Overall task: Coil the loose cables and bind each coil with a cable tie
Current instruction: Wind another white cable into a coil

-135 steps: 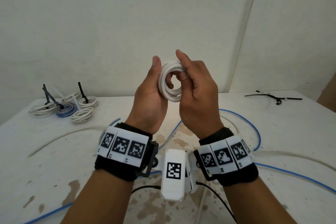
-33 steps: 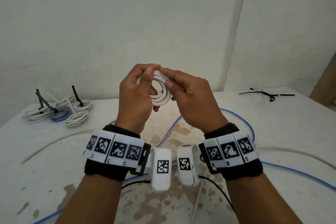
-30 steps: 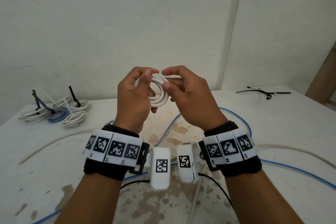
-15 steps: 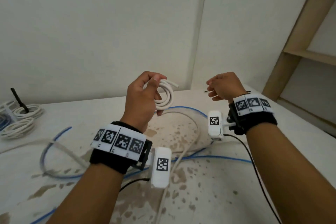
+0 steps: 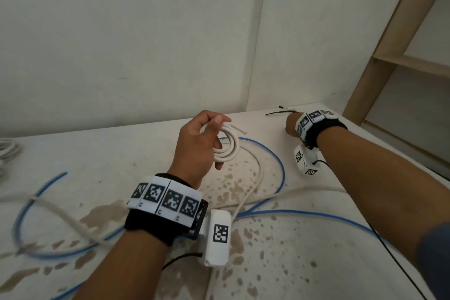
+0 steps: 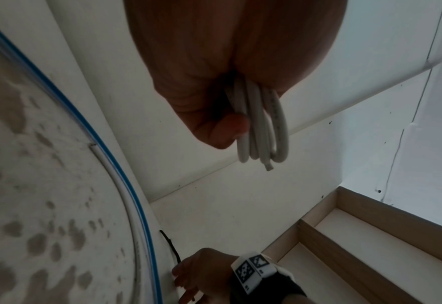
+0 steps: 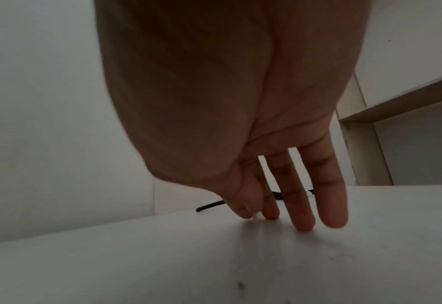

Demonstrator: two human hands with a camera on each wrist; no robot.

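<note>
Your left hand (image 5: pixel 197 143): fingers curled round white cable coil (image 5: pixel 227 147), held above table (image 5: pixel 102 153). Your right hand (image 7: pixel 253 144): fingers straight, slightly spread, tips down on table at black cable tie (image 7: pixel 212 205); grip on it unclear. Blue cable (image 5: pixel 280 163), white cable (image 5: pixel 255 185) loose on table.

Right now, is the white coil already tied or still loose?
Loose. The left hand grips the coil; no tie is around it, and its end sticks out free.
</note>
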